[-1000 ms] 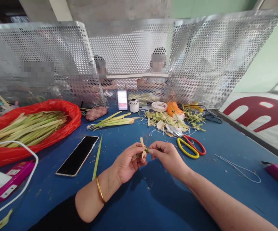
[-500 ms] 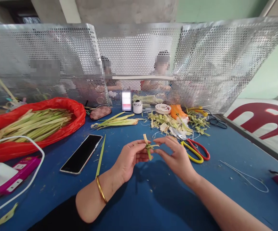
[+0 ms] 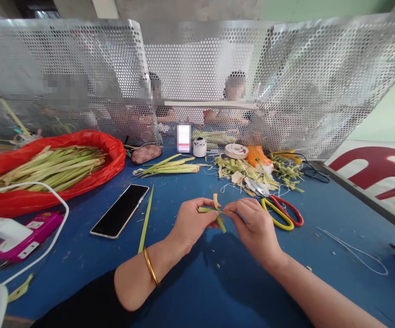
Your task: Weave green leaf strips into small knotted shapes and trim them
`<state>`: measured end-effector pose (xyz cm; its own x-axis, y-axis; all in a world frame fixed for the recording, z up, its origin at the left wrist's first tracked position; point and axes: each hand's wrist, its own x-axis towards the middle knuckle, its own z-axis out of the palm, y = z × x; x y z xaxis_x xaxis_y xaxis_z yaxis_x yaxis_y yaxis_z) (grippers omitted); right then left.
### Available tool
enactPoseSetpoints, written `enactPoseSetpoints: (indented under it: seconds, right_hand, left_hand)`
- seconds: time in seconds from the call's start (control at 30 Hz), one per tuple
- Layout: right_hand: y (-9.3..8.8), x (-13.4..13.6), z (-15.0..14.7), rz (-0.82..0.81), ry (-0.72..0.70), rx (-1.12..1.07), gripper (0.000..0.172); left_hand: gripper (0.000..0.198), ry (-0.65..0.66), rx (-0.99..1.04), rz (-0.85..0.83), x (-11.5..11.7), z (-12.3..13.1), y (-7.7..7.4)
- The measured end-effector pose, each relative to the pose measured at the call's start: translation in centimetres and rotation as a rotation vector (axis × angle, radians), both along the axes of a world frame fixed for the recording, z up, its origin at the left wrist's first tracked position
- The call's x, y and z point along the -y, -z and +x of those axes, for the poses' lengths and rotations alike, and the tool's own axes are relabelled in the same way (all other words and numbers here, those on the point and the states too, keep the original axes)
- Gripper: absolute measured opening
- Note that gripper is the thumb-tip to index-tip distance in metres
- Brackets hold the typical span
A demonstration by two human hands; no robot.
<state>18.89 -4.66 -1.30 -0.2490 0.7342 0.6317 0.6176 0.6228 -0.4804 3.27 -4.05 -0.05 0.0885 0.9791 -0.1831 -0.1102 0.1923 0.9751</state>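
Over the blue table (image 3: 197, 282), my left hand (image 3: 192, 224) and my right hand (image 3: 254, 225) meet at a small folded piece of green leaf strip (image 3: 217, 210). Both hands pinch it, the left with thumb and fingers from the left side, the right from the right side. Short strip ends stick out up, left and down from the pinch. A gold bangle (image 3: 150, 272) is on my left wrist.
A black phone (image 3: 120, 210) and a loose green strip (image 3: 146, 219) lie to the left. Red and yellow scissors (image 3: 281, 213) lie right of my hands, beside a pile of leaf scraps (image 3: 243, 172). A red bag of leaf strips (image 3: 49, 167) sits far left. People sit behind a perforated metal screen (image 3: 197, 77).
My right hand, fingers spread half a second ago, has closed on the leaf piece again. The piece has turned, with one end now pointing down.
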Motion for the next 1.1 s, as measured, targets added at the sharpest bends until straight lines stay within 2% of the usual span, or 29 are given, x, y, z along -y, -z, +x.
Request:
enactPoseSetpoints:
  seconds: [0.13, 0.2, 0.33, 0.47, 0.53, 0.6, 0.7, 0.77, 0.9, 1.0, 1.1]
  right_hand:
    - [-0.1, 0.2, -0.1, -0.01, 0.0, 0.01, 0.018]
    - [-0.4, 0.1, 0.0, -0.108, -0.006, -0.012, 0.019]
    - [-1.0, -0.4, 0.3, -0.37, 0.023, -0.194, 0.016]
    - [-0.8, -0.7, 0.2, -0.494, -0.022, -0.297, 0.015]
    - [-0.4, -0.5, 0.0, -0.488, -0.024, -0.314, 0.015]
    - [-0.1, -0.2, -0.3, -0.413, -0.016, -0.298, 0.016]
    - [0.2, 0.2, -0.6, -0.291, -0.003, -0.241, 0.018]
    - [0.2, 0.1, -0.6, -0.279, -0.017, -0.212, 0.018]
    - [-0.2, -1.0, 0.4, -0.428, -0.039, -0.267, 0.019]
    - [-0.5, -2.0, 1.4, -0.506, 0.014, -0.361, 0.031]
    - [-0.5, -2.2, 1.7, -0.573, -0.037, -0.333, 0.032]
  left_hand:
    - [0.012, -0.017, 0.015, -0.029, 0.0, 0.0, 0.1]
    - [0.011, -0.005, 0.033, -0.039, 0.0, -0.1, 0.2]
    - [0.01, 0.074, 0.018, -0.072, 0.3, -0.1, 0.3]
    - [0.008, 0.142, -0.051, -0.062, 0.6, 0.2, 0.4]
    - [0.009, 0.158, -0.093, -0.034, 0.7, 0.4, 0.6]
    - [0.009, 0.177, -0.128, -0.024, 0.8, 0.5, 0.7]
    - [0.01, 0.204, -0.157, -0.071, 0.8, 0.6, 1.0]
    - [0.01, 0.218, -0.153, -0.111, 0.7, 0.5, 1.1]
    - [0.016, 0.206, -0.043, -0.139, 0.3, 0.1, 0.9]
    - [0.029, 0.162, 0.077, -0.136, -0.1, -0.4, 0.6]
    - [0.035, 0.149, 0.148, -0.125, -0.3, -0.7, 0.3]
